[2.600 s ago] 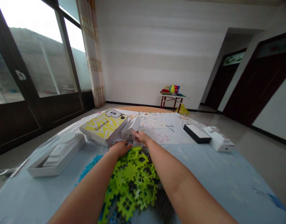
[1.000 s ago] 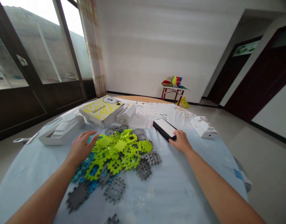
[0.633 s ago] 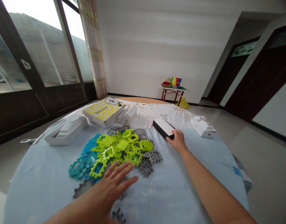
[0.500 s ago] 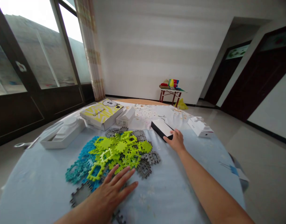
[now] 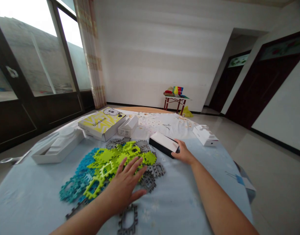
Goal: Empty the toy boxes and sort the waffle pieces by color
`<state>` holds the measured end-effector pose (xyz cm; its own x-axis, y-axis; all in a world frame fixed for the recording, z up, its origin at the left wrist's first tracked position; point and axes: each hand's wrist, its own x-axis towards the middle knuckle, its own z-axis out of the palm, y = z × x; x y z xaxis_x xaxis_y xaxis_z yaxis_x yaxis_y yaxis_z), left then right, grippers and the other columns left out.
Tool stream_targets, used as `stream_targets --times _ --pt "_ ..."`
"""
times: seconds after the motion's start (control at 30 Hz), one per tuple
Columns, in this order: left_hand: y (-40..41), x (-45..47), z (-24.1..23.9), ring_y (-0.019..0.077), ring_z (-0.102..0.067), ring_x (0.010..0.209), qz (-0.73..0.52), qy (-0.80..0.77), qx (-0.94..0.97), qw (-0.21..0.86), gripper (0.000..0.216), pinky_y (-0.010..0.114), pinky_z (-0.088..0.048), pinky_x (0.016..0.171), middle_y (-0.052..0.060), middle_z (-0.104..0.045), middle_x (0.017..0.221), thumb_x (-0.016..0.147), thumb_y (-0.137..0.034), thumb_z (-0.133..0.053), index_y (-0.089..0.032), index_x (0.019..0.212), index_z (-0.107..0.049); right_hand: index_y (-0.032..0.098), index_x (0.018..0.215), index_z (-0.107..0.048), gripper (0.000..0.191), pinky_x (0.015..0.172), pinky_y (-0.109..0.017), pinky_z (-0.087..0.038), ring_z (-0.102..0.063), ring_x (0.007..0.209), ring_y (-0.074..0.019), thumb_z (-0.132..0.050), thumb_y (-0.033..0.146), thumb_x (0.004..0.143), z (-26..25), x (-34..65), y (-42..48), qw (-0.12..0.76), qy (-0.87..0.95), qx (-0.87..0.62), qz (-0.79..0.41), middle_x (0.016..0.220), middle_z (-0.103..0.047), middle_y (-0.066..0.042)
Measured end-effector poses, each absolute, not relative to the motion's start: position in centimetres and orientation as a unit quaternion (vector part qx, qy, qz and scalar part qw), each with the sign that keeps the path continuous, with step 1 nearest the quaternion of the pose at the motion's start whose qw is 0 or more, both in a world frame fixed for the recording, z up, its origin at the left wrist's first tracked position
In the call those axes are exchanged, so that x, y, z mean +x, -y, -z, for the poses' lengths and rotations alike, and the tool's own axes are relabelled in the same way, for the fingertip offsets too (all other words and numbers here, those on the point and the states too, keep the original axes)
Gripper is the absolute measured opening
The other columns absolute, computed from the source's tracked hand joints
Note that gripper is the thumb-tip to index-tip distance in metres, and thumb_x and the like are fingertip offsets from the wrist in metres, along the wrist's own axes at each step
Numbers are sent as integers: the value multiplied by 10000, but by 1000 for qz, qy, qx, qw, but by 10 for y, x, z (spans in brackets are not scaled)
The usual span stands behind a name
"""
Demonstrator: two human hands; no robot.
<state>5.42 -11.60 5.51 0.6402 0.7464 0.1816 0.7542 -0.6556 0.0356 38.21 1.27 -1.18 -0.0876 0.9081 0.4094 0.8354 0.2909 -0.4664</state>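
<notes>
My right hand (image 5: 184,152) grips the near right end of a small box (image 5: 164,141) with a white top and black sides, its thumb and fingers closed round the corner. My left hand (image 5: 124,186) has its fingers spread above the near edge of a pile of interlocking plastic pieces and holds nothing. Lime-green pieces (image 5: 108,156) lie on top of the pile. Blue and teal pieces (image 5: 75,186) spread to its left. Grey pieces (image 5: 148,181) show at its right and back. A grey frame piece (image 5: 135,219) lies near my left wrist.
A yellow and white box (image 5: 101,122) sits at the back left, beside a small white box (image 5: 128,125). An open white tray (image 5: 52,155) stands at the left. Another white box (image 5: 205,135) is at the right. The cloth-covered table (image 5: 184,199) has a rounded edge.
My left hand has moved forward over the pile, uncovering more of the near grey frame piece. My right hand has turned the black-and-white box and drawn it slightly closer. The view has shifted a little.
</notes>
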Motion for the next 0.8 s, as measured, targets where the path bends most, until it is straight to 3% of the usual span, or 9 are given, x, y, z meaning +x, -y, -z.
stream_targets --times 0.1,0.27,0.43,0.8 --pt "96 65 -69 251 -312 1310 142 458 -878 16 552 484 -157 1087 64 -407 1410 827 -527 -390 -278 1316 -443 145 1352 -296 898 1026 -423 -314 -363 1251 -286 -680 427 591 12 383 -10 329 715 -611 -85 1335 -374 -168" --pt "42 85 -79 240 -492 1150 224 544 -808 -44 469 368 -336 988 91 -565 1237 811 -455 -432 -217 1199 -549 180 1354 -314 884 1009 -414 -349 -404 1225 -273 -698 415 593 5 382 -8 372 726 -569 -102 1313 -402 -140" --pt "-5 101 -80 253 -520 1113 239 631 -734 -82 517 335 -368 938 148 -589 1194 814 -466 -402 -132 1176 -559 198 1361 -298 883 1043 -416 -318 -340 1270 -270 -714 381 603 -15 378 -3 403 761 -499 -99 1350 -348 -132" --pt "2 107 -82 272 -567 1024 237 655 -717 -36 448 347 -386 888 162 -639 1054 825 -460 -365 -137 993 -627 240 1394 -225 934 1092 -441 -227 -249 1312 -269 -716 322 604 -46 350 10 387 806 -441 -74 1379 -296 -107"
